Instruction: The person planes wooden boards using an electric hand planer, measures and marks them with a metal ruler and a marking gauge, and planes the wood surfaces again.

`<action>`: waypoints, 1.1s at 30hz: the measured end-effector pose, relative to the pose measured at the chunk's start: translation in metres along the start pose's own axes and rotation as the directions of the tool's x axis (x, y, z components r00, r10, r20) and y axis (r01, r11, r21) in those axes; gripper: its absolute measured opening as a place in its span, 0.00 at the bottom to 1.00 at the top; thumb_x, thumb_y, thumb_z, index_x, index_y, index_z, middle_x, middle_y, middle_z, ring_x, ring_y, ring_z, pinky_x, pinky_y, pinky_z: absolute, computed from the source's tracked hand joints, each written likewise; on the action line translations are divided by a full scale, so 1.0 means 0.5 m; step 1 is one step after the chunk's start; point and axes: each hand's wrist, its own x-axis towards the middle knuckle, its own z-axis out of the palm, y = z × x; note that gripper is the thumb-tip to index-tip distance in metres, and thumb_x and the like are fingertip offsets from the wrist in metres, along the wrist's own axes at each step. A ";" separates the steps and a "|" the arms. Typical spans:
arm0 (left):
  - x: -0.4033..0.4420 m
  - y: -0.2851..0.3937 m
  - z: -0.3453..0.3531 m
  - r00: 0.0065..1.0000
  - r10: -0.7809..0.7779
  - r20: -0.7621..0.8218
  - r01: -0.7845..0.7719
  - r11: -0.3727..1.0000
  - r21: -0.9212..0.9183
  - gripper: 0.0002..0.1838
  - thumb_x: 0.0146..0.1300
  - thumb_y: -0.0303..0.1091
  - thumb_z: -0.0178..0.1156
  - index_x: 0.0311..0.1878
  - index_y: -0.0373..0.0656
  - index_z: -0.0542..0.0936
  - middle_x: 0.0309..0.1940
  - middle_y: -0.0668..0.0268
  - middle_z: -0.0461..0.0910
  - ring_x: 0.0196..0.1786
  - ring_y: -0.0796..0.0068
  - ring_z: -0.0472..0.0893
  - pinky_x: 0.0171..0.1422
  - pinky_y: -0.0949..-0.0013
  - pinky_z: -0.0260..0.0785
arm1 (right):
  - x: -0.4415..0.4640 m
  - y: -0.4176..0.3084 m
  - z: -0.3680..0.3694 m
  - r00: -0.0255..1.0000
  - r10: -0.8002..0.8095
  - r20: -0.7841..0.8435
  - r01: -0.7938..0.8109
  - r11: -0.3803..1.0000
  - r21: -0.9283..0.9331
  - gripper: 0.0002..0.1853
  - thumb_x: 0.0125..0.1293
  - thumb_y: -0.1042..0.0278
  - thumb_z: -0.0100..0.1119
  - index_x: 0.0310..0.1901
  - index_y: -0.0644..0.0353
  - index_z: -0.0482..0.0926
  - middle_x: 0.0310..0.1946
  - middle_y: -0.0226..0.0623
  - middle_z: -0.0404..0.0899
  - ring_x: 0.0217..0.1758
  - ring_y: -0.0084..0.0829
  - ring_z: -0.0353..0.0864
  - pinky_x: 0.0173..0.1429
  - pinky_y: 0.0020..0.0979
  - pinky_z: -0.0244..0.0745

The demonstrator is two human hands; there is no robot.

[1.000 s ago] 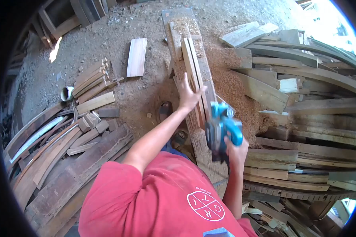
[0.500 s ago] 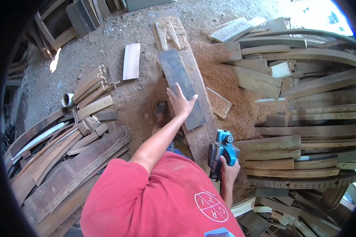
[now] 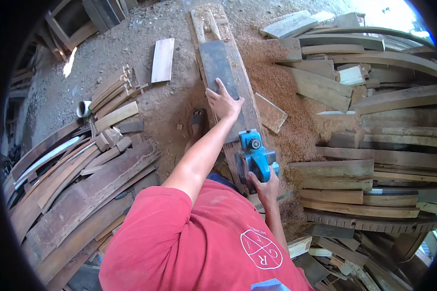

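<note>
My left hand (image 3: 224, 104) lies on a dark grey board (image 3: 217, 63), its fingers spread over the face. That board rests lengthwise on a long wooden plank (image 3: 250, 104). My right hand (image 3: 266, 185) is wrapped round the handle of a blue electric planer (image 3: 255, 154). The planer's front is at the near end of the grey board; whether its sole touches the board I cannot tell. Toward the plank's far end, a narrow wooden piece (image 3: 198, 26) is fixed or lying among shavings.
Wood shavings (image 3: 277, 82) cover the ground right of the plank. Stacked boards (image 3: 330, 174) fill the right side, and more timber (image 3: 87, 208) lies at left. A pale board (image 3: 162, 60) and a white pipe piece (image 3: 83, 109) lie on the ground. My foot (image 3: 197, 121) stands beside the plank.
My right hand has brought the planer forward and left, from beside the plank to the grey board's near end. My left hand stays spread on the board; the view has shifted slightly.
</note>
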 end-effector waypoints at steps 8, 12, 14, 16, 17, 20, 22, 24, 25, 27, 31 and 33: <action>0.085 -0.201 0.031 0.953 0.283 -0.107 -0.303 0.903 -0.306 0.36 0.74 0.47 0.63 0.79 0.38 0.70 0.69 0.44 0.75 0.74 0.39 0.71 0.83 0.46 0.59 | 0.045 -0.027 0.064 0.999 0.013 -0.043 -0.016 0.998 -0.062 0.16 0.66 0.59 0.74 0.51 0.55 0.82 0.34 0.56 0.87 0.38 0.59 0.89 0.41 0.52 0.80; 0.113 -0.247 0.020 0.915 0.395 -0.084 -0.403 0.880 -0.252 0.35 0.79 0.52 0.59 0.80 0.40 0.72 0.77 0.43 0.71 0.82 0.42 0.66 0.89 0.46 0.49 | 0.084 -0.054 0.077 0.998 -0.039 -0.052 0.035 0.996 -0.079 0.31 0.64 0.68 0.72 0.70 0.45 0.78 0.44 0.60 0.88 0.48 0.62 0.89 0.50 0.55 0.83; 0.122 -0.255 0.013 0.912 0.408 -0.032 -0.392 0.849 -0.354 0.35 0.80 0.52 0.58 0.81 0.41 0.71 0.80 0.45 0.69 0.84 0.43 0.63 0.91 0.46 0.44 | 0.111 -0.062 0.080 0.999 -0.034 -0.022 0.032 0.996 -0.085 0.34 0.63 0.70 0.71 0.72 0.44 0.77 0.46 0.60 0.88 0.49 0.62 0.89 0.51 0.55 0.83; 0.123 -0.261 0.014 0.902 0.433 0.012 -0.380 0.805 -0.456 0.37 0.80 0.57 0.55 0.81 0.39 0.70 0.81 0.46 0.67 0.85 0.48 0.63 0.92 0.47 0.41 | 0.133 -0.073 0.083 0.999 -0.033 0.006 0.034 0.995 -0.095 0.36 0.61 0.72 0.70 0.74 0.43 0.76 0.47 0.60 0.88 0.50 0.62 0.89 0.53 0.55 0.83; 0.126 -0.263 0.014 0.896 0.443 0.025 -0.384 0.803 -0.455 0.37 0.81 0.55 0.55 0.81 0.38 0.69 0.81 0.46 0.67 0.85 0.49 0.63 0.92 0.47 0.40 | 0.140 -0.078 0.083 0.999 -0.044 0.004 0.044 0.995 -0.095 0.35 0.62 0.74 0.69 0.73 0.45 0.77 0.47 0.60 0.89 0.51 0.59 0.90 0.54 0.52 0.84; 0.128 -0.271 0.020 0.888 0.458 0.033 -0.385 0.783 -0.489 0.36 0.81 0.53 0.55 0.82 0.38 0.68 0.82 0.47 0.67 0.85 0.50 0.63 0.92 0.47 0.41 | 0.170 -0.102 0.091 0.999 -0.045 0.010 0.045 0.994 -0.098 0.34 0.62 0.76 0.67 0.72 0.49 0.79 0.48 0.59 0.89 0.54 0.55 0.91 0.56 0.47 0.84; 0.122 -0.266 0.008 0.888 0.458 0.043 -0.380 0.782 -0.494 0.35 0.82 0.50 0.55 0.82 0.38 0.67 0.82 0.47 0.66 0.86 0.51 0.62 0.92 0.48 0.41 | 0.189 -0.126 0.097 1.000 -0.023 0.017 0.024 0.995 -0.100 0.33 0.62 0.77 0.67 0.72 0.50 0.79 0.49 0.59 0.89 0.55 0.55 0.91 0.57 0.47 0.83; 0.122 -0.264 0.001 0.880 0.472 0.052 -0.393 0.787 -0.476 0.34 0.82 0.48 0.56 0.82 0.38 0.67 0.82 0.46 0.66 0.85 0.52 0.63 0.92 0.48 0.42 | 0.217 -0.155 0.105 0.999 -0.028 0.018 0.029 0.994 -0.102 0.33 0.62 0.78 0.67 0.72 0.52 0.79 0.51 0.59 0.88 0.56 0.54 0.90 0.59 0.47 0.82; 0.123 -0.265 -0.001 0.880 0.472 0.054 -0.393 0.787 -0.475 0.34 0.82 0.48 0.56 0.82 0.38 0.67 0.82 0.46 0.66 0.85 0.52 0.63 0.92 0.48 0.42 | 0.230 -0.167 0.110 1.000 -0.006 0.028 0.008 0.997 -0.080 0.33 0.62 0.78 0.67 0.71 0.54 0.79 0.52 0.59 0.88 0.57 0.54 0.90 0.60 0.47 0.82; 0.124 -0.266 -0.006 0.863 0.504 0.043 -0.427 0.771 -0.472 0.34 0.81 0.45 0.57 0.82 0.37 0.66 0.82 0.46 0.66 0.85 0.52 0.64 0.91 0.47 0.45 | 0.261 -0.181 0.124 0.999 -0.026 0.018 0.028 0.996 -0.087 0.32 0.62 0.78 0.67 0.70 0.55 0.80 0.52 0.59 0.88 0.57 0.55 0.90 0.60 0.46 0.81; 0.125 -0.269 -0.012 0.852 0.516 0.089 -0.413 0.767 -0.491 0.33 0.82 0.43 0.56 0.84 0.40 0.64 0.83 0.45 0.63 0.87 0.48 0.59 0.92 0.48 0.43 | 0.329 -0.222 0.151 0.998 -0.068 0.000 0.068 0.993 -0.099 0.31 0.61 0.77 0.68 0.69 0.56 0.81 0.52 0.58 0.88 0.57 0.56 0.89 0.61 0.47 0.81; 0.121 -0.271 -0.012 0.873 0.470 0.135 -0.363 0.808 -0.464 0.34 0.81 0.44 0.56 0.84 0.43 0.65 0.84 0.49 0.62 0.87 0.44 0.58 0.91 0.45 0.45 | 0.365 -0.247 0.165 0.997 -0.081 -0.002 0.081 0.991 -0.104 0.30 0.61 0.77 0.68 0.68 0.56 0.82 0.52 0.58 0.88 0.58 0.57 0.89 0.62 0.47 0.81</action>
